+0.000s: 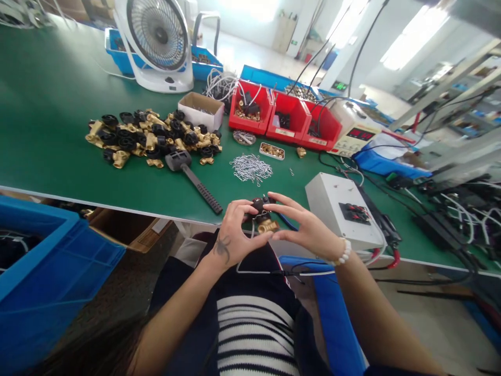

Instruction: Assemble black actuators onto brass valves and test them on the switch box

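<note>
Between my two hands, at the near edge of the bench, is a brass valve fitting (267,225) with a black plastic part (258,204) on top and a pale cable hanging from it. My left hand (237,230) grips it from the left, fingers over the black part and thumb low by the brass. My right hand (299,224) closes on it from the other side, thumb near the brass and fingertips at the black top. Just beyond lies a pile of small metal clip pins (251,169). A black rubber mallet (193,177) rests to the left.
Brass fittings with black caps (152,133) are heaped at left, before a white fan (160,42). Red bins (285,125) and a power supply (354,133) line the back. A grey box (340,209) with cables sits right; a blue crate (47,261) stands lower left.
</note>
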